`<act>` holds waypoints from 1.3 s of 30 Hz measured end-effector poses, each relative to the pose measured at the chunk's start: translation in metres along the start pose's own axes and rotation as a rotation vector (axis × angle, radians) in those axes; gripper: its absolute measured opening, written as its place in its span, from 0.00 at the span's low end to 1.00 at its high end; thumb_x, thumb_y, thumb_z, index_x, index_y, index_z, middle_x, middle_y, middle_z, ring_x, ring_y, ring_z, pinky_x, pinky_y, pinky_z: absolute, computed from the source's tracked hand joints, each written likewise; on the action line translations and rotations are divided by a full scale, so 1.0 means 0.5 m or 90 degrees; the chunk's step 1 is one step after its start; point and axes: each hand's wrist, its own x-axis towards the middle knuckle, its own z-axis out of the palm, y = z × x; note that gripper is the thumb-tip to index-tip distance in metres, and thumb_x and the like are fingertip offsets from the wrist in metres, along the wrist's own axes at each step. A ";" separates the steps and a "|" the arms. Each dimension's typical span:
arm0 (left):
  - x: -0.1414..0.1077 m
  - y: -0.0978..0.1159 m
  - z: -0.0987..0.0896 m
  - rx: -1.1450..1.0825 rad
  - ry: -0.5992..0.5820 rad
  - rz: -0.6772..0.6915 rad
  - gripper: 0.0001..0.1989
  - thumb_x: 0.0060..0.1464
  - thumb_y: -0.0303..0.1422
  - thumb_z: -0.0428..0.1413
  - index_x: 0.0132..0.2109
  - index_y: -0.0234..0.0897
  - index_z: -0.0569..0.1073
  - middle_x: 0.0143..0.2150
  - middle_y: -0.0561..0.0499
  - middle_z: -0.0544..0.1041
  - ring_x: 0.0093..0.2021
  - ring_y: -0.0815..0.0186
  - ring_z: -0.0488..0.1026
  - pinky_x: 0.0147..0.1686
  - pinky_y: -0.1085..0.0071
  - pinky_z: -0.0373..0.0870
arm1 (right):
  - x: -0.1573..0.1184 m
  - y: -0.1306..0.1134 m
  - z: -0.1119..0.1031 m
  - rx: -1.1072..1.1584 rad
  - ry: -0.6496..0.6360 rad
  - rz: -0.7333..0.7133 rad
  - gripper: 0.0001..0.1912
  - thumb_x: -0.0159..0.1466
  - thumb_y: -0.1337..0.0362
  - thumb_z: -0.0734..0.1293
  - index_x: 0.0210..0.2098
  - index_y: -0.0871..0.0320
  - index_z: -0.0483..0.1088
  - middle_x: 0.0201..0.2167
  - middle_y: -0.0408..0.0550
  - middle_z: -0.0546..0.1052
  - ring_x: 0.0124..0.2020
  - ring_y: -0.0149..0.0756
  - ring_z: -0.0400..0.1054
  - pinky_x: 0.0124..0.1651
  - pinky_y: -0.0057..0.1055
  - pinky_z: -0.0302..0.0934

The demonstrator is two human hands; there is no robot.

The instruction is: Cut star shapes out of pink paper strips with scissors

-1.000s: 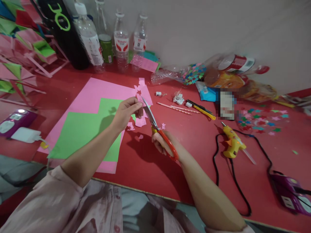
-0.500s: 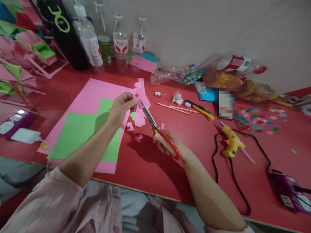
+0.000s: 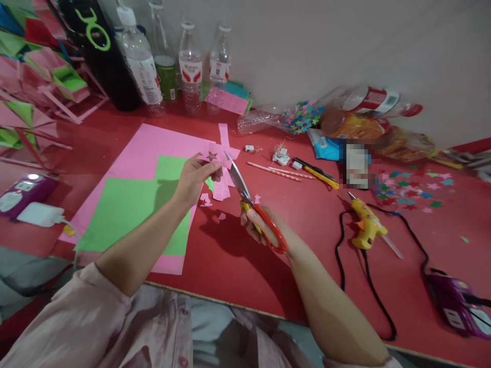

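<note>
Pinched between the fingers of my left hand [image 3: 195, 176] is a small pink paper piece [image 3: 222, 158] with a star-shaped hole in it. My right hand [image 3: 257, 222] is closed round the handles of the scissors [image 3: 242, 189], which are red-orange and yellow. Their blades point up and left, with the tips at the paper's right edge. Below lie pink paper scraps [image 3: 221, 191] and a small pink star [image 3: 257, 198]. Under my left arm a green paper sheet [image 3: 130, 214] lies on a larger pink sheet [image 3: 140, 148].
Several plastic bottles [image 3: 191, 71] and a black flask [image 3: 103, 61] stand along the wall. To the right are paper straws [image 3: 280, 171], a yellow cutter knife [image 3: 320, 176], a glue gun [image 3: 364, 222] with its cable, and scattered stars [image 3: 414, 189]. Folded paper models [image 3: 23, 122] stand at the left.
My left hand has turned the pink piece, so its flat face and star hole show more clearly. The scissors have stayed nearly in place beside it.
</note>
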 end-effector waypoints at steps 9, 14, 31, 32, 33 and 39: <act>0.000 0.007 0.007 0.102 0.038 -0.011 0.08 0.45 0.34 0.61 0.26 0.34 0.73 0.20 0.55 0.73 0.20 0.76 0.67 0.23 0.76 0.67 | 0.002 -0.002 0.003 -0.017 0.003 0.057 0.24 0.61 0.42 0.60 0.26 0.57 0.62 0.10 0.35 0.62 0.09 0.23 0.53 0.13 0.21 0.50; 0.001 0.009 0.007 0.128 0.043 -0.009 0.08 0.46 0.32 0.59 0.24 0.33 0.73 0.18 0.54 0.72 0.19 0.77 0.66 0.22 0.78 0.66 | 0.004 0.001 0.010 -0.003 0.013 0.054 0.26 0.60 0.39 0.58 0.26 0.57 0.61 0.09 0.35 0.61 0.09 0.23 0.53 0.12 0.21 0.49; 0.003 0.007 0.004 0.117 0.039 -0.012 0.07 0.47 0.29 0.57 0.23 0.33 0.72 0.18 0.54 0.72 0.19 0.77 0.66 0.21 0.78 0.64 | 0.001 -0.008 0.024 -0.014 0.059 0.068 0.25 0.58 0.39 0.58 0.24 0.56 0.59 0.08 0.34 0.60 0.08 0.23 0.51 0.11 0.20 0.46; 0.003 0.007 0.004 0.116 0.038 -0.011 0.07 0.47 0.29 0.57 0.23 0.33 0.73 0.18 0.54 0.72 0.19 0.77 0.66 0.21 0.78 0.64 | 0.002 -0.008 0.024 -0.016 0.061 0.071 0.25 0.58 0.39 0.58 0.24 0.56 0.59 0.08 0.34 0.60 0.07 0.23 0.51 0.11 0.20 0.45; 0.003 0.007 0.004 0.114 0.037 -0.011 0.07 0.47 0.29 0.57 0.23 0.33 0.73 0.18 0.54 0.72 0.19 0.77 0.66 0.21 0.78 0.64 | 0.002 -0.007 0.023 -0.016 0.062 0.074 0.25 0.58 0.39 0.59 0.24 0.56 0.59 0.08 0.34 0.60 0.07 0.23 0.50 0.11 0.20 0.45; 0.004 0.012 0.006 0.102 0.031 -0.017 0.07 0.46 0.29 0.58 0.22 0.33 0.72 0.17 0.55 0.70 0.18 0.77 0.66 0.21 0.78 0.64 | 0.001 -0.010 0.022 -0.021 0.067 0.090 0.24 0.59 0.41 0.59 0.24 0.56 0.59 0.08 0.35 0.60 0.07 0.23 0.50 0.11 0.20 0.45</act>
